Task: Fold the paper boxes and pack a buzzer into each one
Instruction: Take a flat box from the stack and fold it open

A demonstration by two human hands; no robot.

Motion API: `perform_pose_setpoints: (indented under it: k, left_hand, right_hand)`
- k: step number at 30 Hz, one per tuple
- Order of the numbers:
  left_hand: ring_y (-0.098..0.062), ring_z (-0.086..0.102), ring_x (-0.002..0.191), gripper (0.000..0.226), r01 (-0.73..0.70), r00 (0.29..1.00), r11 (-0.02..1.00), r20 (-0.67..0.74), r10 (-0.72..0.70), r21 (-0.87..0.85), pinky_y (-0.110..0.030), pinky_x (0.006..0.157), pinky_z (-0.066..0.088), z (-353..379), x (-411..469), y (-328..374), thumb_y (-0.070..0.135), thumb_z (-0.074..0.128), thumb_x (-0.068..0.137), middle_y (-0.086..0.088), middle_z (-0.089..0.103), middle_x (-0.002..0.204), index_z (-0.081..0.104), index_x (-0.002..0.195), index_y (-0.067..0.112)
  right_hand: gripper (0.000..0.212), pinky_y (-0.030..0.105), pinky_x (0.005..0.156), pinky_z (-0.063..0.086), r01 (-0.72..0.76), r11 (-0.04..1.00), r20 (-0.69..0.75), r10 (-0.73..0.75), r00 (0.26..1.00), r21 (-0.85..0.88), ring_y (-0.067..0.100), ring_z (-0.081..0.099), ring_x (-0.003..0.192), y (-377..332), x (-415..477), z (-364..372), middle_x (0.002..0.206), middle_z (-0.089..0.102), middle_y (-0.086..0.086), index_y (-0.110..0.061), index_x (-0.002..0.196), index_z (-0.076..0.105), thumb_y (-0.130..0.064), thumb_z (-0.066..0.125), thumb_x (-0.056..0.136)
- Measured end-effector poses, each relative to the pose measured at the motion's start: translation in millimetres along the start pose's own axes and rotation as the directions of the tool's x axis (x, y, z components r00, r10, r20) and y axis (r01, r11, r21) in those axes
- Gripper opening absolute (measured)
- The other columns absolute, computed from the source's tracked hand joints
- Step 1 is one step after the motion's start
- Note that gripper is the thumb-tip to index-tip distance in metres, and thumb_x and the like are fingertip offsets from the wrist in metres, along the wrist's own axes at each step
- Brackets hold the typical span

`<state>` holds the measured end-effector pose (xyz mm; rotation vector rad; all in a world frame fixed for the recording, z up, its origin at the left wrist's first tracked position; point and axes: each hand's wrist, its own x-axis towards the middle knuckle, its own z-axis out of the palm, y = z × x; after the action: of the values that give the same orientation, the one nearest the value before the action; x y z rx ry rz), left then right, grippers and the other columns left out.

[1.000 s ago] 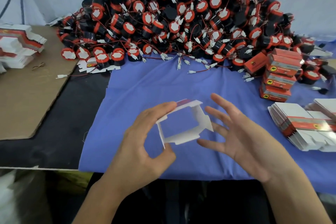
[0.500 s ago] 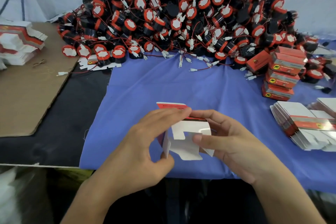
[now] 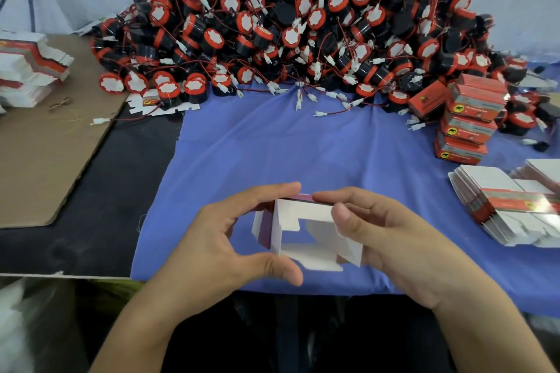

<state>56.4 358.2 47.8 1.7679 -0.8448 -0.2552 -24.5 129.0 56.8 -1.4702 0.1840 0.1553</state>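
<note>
Blue cloth (image 3: 272, 145) over the desk (image 3: 106, 191), heap of red-and-black buzzers (image 3: 303, 24) along the far edge, flat box blanks (image 3: 500, 203) stacked at the right edge, left hand (image 3: 212, 245) and right hand (image 3: 400, 245) at the near edge, both pinching a half-folded paper box (image 3: 303, 215) between them

The right hand (image 3: 400, 239), spread open 1 s ago, now grips the paper box (image 3: 292, 215).
</note>
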Motion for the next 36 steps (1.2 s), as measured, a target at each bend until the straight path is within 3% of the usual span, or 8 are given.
perform_pose_setpoints:
  k: [5, 8, 12, 16, 20, 24, 28, 36]
  left_hand:
    - [-0.009, 0.059, 0.129, 0.085, -0.066, 0.994, 0.997, -0.085, 0.062, -0.040, -0.021, 0.105, 0.045, 11.2, 0.6, -3.2, 0.048, 0.095, 0.052, 0.020, 0.068, 0.130, 0.062, 0.131, 0.053]
    - [-0.014, 0.054, 0.135, 0.092, -0.082, 0.993, 0.994, -0.095, 0.075, -0.075, -0.031, 0.108, 0.047, 17.3, -0.5, -8.0, 0.045, 0.095, 0.050, 0.020, 0.065, 0.136, 0.059, 0.134, 0.056]
    - [-0.015, 0.049, 0.142, 0.094, -0.126, 0.991, 0.975, -0.072, 0.115, -0.181, -0.032, 0.114, 0.041, 22.2, 0.5, -13.3, 0.039, 0.095, 0.049, 0.016, 0.063, 0.142, 0.061, 0.135, 0.053]
    - [-0.019, 0.056, 0.137, 0.077, -0.118, 0.988, 0.915, -0.138, 0.069, -0.387, -0.027, 0.113, 0.042, 21.4, 2.7, -12.2, 0.069, 0.079, 0.067, 0.007, 0.065, 0.141, 0.065, 0.135, 0.037]
    - [-0.017, 0.066, 0.122, 0.044, -0.077, 0.969, 0.949, -0.246, 0.000, -0.305, -0.026, 0.103, 0.051, 28.1, 4.1, -10.0, 0.043, 0.081, 0.080, 0.009, 0.073, 0.126, 0.072, 0.124, 0.039]
    - [-0.021, 0.069, 0.116, 0.038, -0.061, 0.941, 0.969, -0.336, -0.024, -0.241, -0.027, 0.097, 0.054, 31.6, 4.0, -8.7, 0.033, 0.084, 0.081, 0.008, 0.076, 0.118, 0.075, 0.118, 0.036]
    - [-0.015, 0.071, 0.111, 0.036, -0.057, 0.923, 0.950, -0.378, -0.067, -0.306, -0.019, 0.090, 0.054, 29.6, 2.2, -7.8, 0.026, 0.080, 0.082, 0.007, 0.077, 0.115, 0.076, 0.117, 0.031]
    - [-0.013, 0.065, 0.126, 0.026, -0.141, 0.872, 0.948, -0.488, -0.019, -0.287, -0.024, 0.098, 0.053, 36.9, 0.2, -6.0, 0.022, 0.080, 0.086, 0.011, 0.073, 0.126, 0.079, 0.107, 0.038]
  right_hand:
    - [0.009, 0.030, 0.072, 0.059, 0.050, 0.995, -0.158, -0.062, 0.985, -0.082, 0.024, 0.067, 0.089, 2.0, 1.8, 14.6, 0.108, 0.076, 0.010, -0.028, 0.101, 0.076, -0.026, 0.072, 0.093]
    - [0.008, 0.025, 0.067, 0.058, 0.106, 0.984, -0.220, -0.135, 0.966, -0.142, 0.025, 0.067, 0.083, 1.6, 1.4, 18.2, 0.099, 0.078, 0.008, -0.024, 0.098, 0.074, -0.018, 0.071, 0.095]
    - [0.009, 0.027, 0.064, 0.057, 0.124, 0.969, -0.269, -0.180, 0.946, -0.213, 0.017, 0.070, 0.086, 2.8, 0.3, 22.0, 0.099, 0.078, -0.001, -0.028, 0.095, 0.073, -0.018, 0.072, 0.094]
    - [0.011, 0.036, 0.068, 0.061, 0.122, 0.977, -0.272, -0.167, 0.948, -0.175, 0.029, 0.071, 0.088, -0.2, -2.9, 18.8, 0.100, 0.078, 0.003, -0.028, 0.097, 0.075, -0.018, 0.072, 0.093]
    - [0.010, 0.035, 0.073, 0.058, 0.124, 0.979, -0.241, -0.162, 0.957, -0.165, 0.040, 0.069, 0.098, -3.7, -6.1, 18.7, 0.103, 0.077, 0.009, -0.027, 0.102, 0.077, -0.025, 0.070, 0.095]
    - [0.028, 0.032, 0.080, 0.060, 0.130, 0.991, -0.096, -0.132, 0.987, -0.021, 0.021, 0.071, 0.108, -9.3, -12.0, 11.6, 0.120, 0.075, 0.000, -0.030, 0.119, 0.076, -0.039, 0.058, 0.099]
    - [0.042, 0.036, 0.089, 0.059, 0.148, 0.972, 0.046, -0.159, 0.986, 0.181, 0.024, 0.064, 0.126, -8.6, -18.5, 0.7, 0.138, 0.066, 0.006, -0.027, 0.137, 0.065, -0.022, 0.062, 0.095]
    - [0.036, 0.034, 0.084, 0.061, 0.334, 0.942, -0.180, -0.327, 0.928, 0.012, 0.021, 0.071, 0.108, 8.1, -11.2, 27.0, 0.125, 0.073, 0.004, -0.020, 0.125, 0.052, -0.022, 0.067, 0.092]
